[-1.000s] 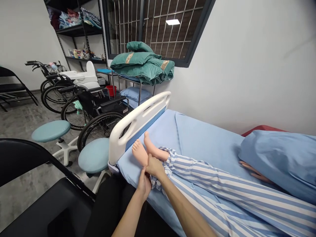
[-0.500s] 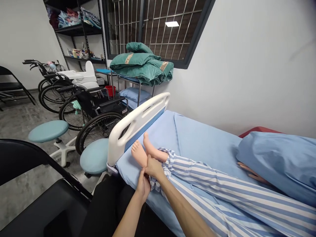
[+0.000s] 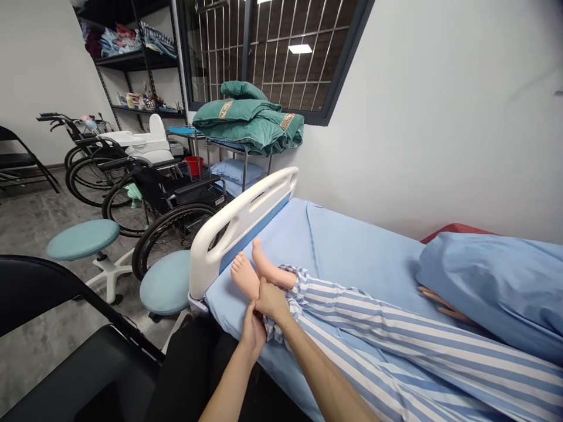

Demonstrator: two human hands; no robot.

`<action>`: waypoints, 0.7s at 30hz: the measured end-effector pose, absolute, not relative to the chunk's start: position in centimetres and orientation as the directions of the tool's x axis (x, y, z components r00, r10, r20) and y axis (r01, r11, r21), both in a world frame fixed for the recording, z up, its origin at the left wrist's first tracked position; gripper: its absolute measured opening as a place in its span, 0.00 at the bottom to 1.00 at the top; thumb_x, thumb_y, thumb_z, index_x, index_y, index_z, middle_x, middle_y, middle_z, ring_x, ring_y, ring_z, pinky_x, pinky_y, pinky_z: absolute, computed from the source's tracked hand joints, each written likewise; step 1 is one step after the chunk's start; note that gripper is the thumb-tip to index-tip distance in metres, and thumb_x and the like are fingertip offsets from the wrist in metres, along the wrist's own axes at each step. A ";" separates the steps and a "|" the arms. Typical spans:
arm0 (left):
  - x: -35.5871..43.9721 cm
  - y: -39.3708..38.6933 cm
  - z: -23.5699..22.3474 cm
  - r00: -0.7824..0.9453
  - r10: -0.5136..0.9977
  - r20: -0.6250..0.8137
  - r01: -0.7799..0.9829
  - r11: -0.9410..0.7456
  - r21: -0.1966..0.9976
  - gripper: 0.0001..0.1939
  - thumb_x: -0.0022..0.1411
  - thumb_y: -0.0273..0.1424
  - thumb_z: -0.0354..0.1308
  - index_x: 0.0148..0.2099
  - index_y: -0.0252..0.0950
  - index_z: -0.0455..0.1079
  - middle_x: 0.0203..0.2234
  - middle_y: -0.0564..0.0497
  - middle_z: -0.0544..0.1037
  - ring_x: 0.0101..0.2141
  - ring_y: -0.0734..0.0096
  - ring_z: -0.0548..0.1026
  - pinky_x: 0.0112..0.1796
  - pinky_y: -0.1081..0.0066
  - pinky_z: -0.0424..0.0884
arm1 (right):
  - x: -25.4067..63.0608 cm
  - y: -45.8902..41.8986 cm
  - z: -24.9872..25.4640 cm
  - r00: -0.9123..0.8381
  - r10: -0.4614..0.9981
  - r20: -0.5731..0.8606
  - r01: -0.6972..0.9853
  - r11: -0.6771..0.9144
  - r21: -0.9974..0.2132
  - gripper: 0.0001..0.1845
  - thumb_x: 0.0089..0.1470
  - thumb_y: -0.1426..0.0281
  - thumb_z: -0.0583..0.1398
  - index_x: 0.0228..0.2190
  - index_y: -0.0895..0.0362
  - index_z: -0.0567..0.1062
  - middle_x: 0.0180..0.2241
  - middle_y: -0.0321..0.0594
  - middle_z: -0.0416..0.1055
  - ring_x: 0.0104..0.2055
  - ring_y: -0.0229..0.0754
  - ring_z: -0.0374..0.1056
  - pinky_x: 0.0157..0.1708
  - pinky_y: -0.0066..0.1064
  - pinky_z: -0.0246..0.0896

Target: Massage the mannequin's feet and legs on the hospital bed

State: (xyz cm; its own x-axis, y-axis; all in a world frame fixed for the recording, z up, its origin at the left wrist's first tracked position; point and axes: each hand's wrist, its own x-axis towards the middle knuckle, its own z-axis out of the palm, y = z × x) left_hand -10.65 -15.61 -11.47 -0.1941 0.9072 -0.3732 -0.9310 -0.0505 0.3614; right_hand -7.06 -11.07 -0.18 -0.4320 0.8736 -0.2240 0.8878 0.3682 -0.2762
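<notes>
A manikin in blue-and-white striped trousers [image 3: 352, 305] lies on the bed, its smooth bare feet toward the footboard. My right hand [image 3: 271, 300] is closed round the ankle of the nearer foot [image 3: 245, 276], fingers over its top and side. Just below, my left hand [image 3: 254, 329] is closed at the heel and underside of the same ankle, its fingertips partly hidden. Both hands touch each other there. Beside them the farther foot [image 3: 269, 268] rests untouched, toes up. The trouser cuffs are bunched at both ankles.
A white footboard [image 3: 204, 258] closes the bed's end. Blue bedding [image 3: 497, 287] covers part of the manikin, one of its hands [image 3: 446, 306] showing. Round stools [image 3: 165, 284], wheelchairs [image 3: 176, 202] and a black chair [image 3: 88, 363] stand left. Green quilts [image 3: 250, 120] are piled behind.
The whole view has shifted slightly, with things sitting a little farther left and mostly lower. Both hands keep their hold on the ankle with no clear movement.
</notes>
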 end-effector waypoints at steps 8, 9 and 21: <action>-10.9 -15.9 -10.8 -0.147 0.938 -0.314 -0.937 -0.031 0.347 0.23 0.58 0.38 0.48 0.52 0.32 0.67 0.49 0.42 0.71 0.54 0.61 0.65 0.54 0.64 0.61 | -7.6 -11.5 -2.2 -0.372 0.919 -0.131 0.917 0.342 -0.205 0.20 0.47 0.70 0.57 0.43 0.62 0.61 0.35 0.52 0.70 0.34 0.48 0.70 0.30 0.31 0.58; -10.9 -15.9 -10.7 -0.150 0.937 -0.315 -0.935 -0.030 0.353 0.23 0.58 0.38 0.48 0.52 0.32 0.67 0.49 0.42 0.71 0.54 0.61 0.64 0.53 0.65 0.61 | -7.6 -11.4 -2.6 -0.367 0.922 -0.120 0.920 0.340 -0.196 0.20 0.46 0.70 0.57 0.42 0.62 0.61 0.35 0.51 0.70 0.35 0.48 0.70 0.31 0.31 0.59; -11.0 -16.2 -9.7 -0.137 0.923 -0.360 -0.935 -0.001 0.354 0.20 0.59 0.36 0.48 0.50 0.34 0.68 0.49 0.44 0.71 0.53 0.63 0.65 0.52 0.67 0.64 | -7.4 -10.7 -3.9 -0.397 0.915 -0.069 0.908 0.381 -0.174 0.16 0.45 0.69 0.57 0.38 0.61 0.61 0.35 0.54 0.71 0.35 0.51 0.70 0.30 0.33 0.59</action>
